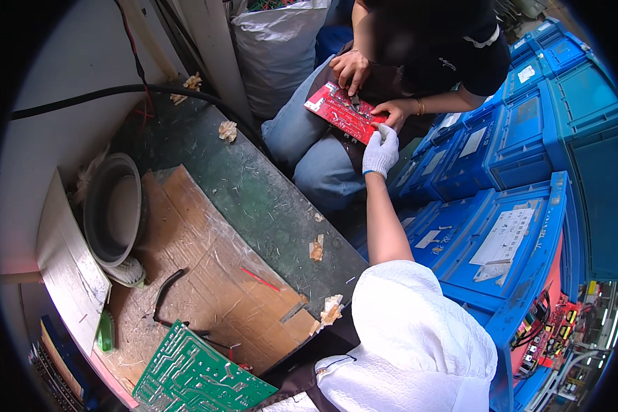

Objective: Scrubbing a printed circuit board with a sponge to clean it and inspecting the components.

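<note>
A white glove covers my right hand, which stretches away to the far right. Its fingertips close on the near right corner of a red circuit board. That board lies over the lap of a seated co-worker, whose two bare hands are also on it; one presses near a small dark part on its face. My left hand is out of view. At the lower edge, a green circuit board stands tilted above the cardboard, and what supports it is hidden.
Dark-handled pliers and a thin red stick lie on the cardboard, over a green worktop. A grey bowl stands at left. Blue crates are stacked at right; behind stands a white sack.
</note>
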### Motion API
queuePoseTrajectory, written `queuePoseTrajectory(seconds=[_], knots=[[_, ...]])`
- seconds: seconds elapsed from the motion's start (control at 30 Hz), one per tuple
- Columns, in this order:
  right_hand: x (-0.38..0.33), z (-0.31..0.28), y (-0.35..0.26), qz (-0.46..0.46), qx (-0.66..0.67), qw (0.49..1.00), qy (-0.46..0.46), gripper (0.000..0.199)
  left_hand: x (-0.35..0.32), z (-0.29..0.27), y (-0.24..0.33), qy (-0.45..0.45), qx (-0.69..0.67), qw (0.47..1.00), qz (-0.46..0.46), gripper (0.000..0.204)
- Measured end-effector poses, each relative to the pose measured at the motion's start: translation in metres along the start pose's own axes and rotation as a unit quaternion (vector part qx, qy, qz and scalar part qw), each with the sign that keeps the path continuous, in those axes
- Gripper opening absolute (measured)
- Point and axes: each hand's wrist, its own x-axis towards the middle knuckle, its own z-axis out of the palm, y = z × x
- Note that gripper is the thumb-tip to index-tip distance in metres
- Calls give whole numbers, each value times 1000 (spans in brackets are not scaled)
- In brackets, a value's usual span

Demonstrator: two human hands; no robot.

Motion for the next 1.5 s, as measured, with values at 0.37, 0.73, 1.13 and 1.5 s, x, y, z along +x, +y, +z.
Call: queuePoseTrajectory(seconds=[0.37, 0.73, 1.13, 1.5], knots=[[-3, -3, 3, 33, -37, 999, -16, 21, -5, -21, 28, 1, -137, 989, -56, 48], [-2, -12, -2, 41, -26, 998, -42, 23, -12, -32, 41, 20, -241, 969, -49, 49], [1, -30, -18, 96, 60, 986, -119, 27, -14, -37, 40, 25, -225, 974, 0, 48], [-22, -102, -227, -5, 108, 859, -501, 29, 20, 58, -3, 50, -598, 798, -50, 62]])
